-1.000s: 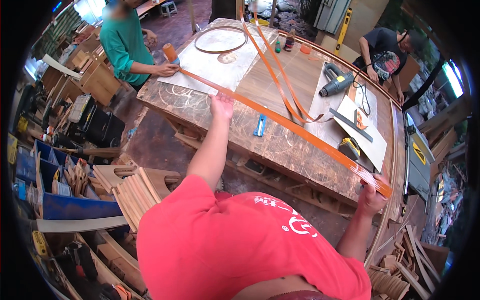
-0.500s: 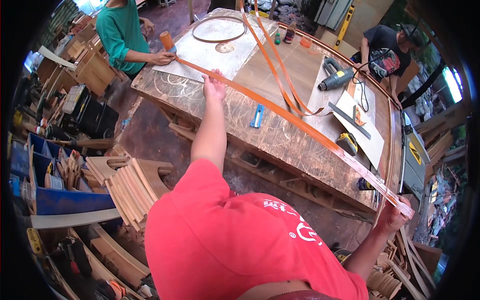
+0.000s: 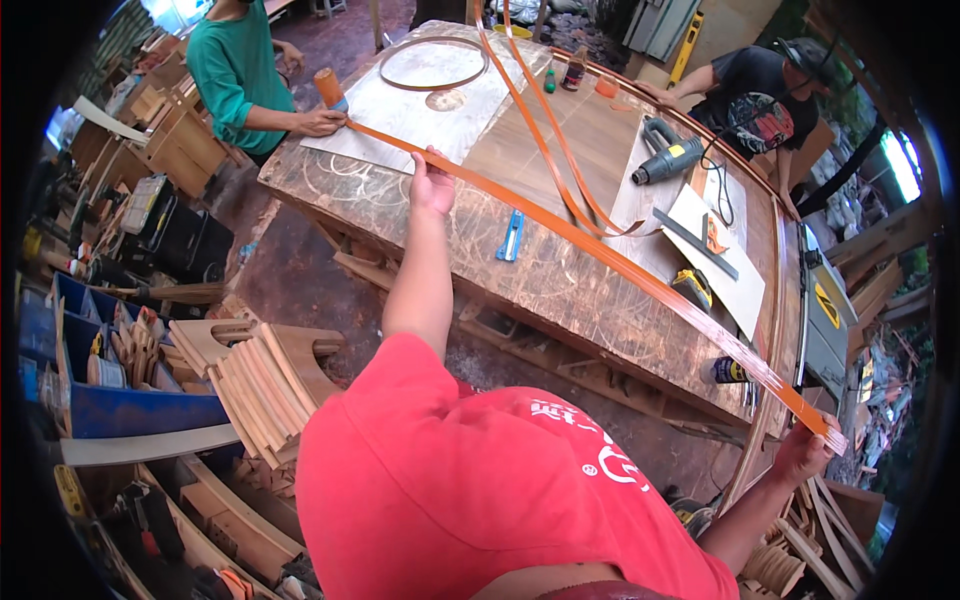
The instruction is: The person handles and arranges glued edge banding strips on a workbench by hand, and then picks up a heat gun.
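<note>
At the upper left of the frame a co-worker in a green top (image 3: pixel 232 70) presses the far end of a long orange wood strip (image 3: pixel 600 258) onto the pale sheet (image 3: pixel 420 115) on the workbench (image 3: pixel 560 290), one hand by an orange glue bottle (image 3: pixel 329 88).

Just right of that, near the upper middle, the person's left hand (image 3: pixel 432 185) holds the strip from its near edge; the fingers are curled over it and the thumb sits underneath, so the grip is closed on the strip.

The strip runs diagonally down across the bench, passing above a blue utility knife (image 3: pixel 511 235) and beside a loose bundle of orange strips (image 3: pixel 560 150), a grey power drill (image 3: pixel 668 158) and a metal square (image 3: pixel 697 243).

At the lower right, past the bench corner, the right hand (image 3: pixel 805 455) is clamped on the strip's other end, fingers wrapped round it.

To do this well, both hands would likely need to keep the strip taut and flat, without twist, and level with the co-worker's end. A thin strip like this probably snaps or kinks if bent sharply, so even tension looks wise. A second person in dark clothes (image 3: pixel 760 95) works at the upper right.
</note>
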`<state>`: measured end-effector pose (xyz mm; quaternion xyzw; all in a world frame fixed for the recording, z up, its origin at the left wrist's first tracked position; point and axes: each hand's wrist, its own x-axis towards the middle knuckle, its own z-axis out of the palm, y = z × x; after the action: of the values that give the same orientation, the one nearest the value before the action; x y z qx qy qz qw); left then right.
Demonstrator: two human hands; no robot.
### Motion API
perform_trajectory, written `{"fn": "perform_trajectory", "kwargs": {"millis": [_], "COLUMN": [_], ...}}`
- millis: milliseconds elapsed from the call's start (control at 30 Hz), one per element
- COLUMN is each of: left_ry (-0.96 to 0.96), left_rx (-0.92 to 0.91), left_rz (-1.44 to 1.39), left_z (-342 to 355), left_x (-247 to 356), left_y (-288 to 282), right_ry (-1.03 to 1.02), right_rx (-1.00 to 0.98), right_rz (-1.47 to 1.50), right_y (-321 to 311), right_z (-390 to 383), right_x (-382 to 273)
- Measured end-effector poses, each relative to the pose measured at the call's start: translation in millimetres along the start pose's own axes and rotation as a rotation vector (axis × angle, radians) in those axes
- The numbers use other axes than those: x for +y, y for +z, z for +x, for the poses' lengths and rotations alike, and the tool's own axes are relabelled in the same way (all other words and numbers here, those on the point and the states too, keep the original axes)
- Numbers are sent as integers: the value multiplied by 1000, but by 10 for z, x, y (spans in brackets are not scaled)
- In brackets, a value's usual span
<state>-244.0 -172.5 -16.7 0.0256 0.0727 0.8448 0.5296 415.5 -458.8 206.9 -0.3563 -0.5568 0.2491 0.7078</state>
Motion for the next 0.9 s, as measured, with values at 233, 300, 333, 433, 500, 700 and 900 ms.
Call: {"fn": "perform_trajectory", "kwargs": {"millis": [233,300,333,433,500,700,900], "left_ry": [-25,-33,-49,-104,-124,-186,-255], "left_rx": [-81,-50,-12,-29,-94,-80,-124], "left_rz": [25,21,15,71,108,120,120], "left_z": [-208,-316,-402,-613,-694,-1025,-1002], "left_x": [-136,-173,-221,-423,-502,-850,-1004], "left_y": [-68,-58,-25,60,38,234,532], "right_ry": [10,8,10,-9,-30,-84,-74], "right_rx": [-61,-64,-41,-1,-7,84,62], "right_rz": [22,19,23,32,19,-133,-181], "right_y": [-287,-412,-508,-813,-990,-1402,-1494], "right_z": [143,197,220,289,309,165,-104], "right_x": [-159,-180,-202,-328,-418,-665,-852]}}
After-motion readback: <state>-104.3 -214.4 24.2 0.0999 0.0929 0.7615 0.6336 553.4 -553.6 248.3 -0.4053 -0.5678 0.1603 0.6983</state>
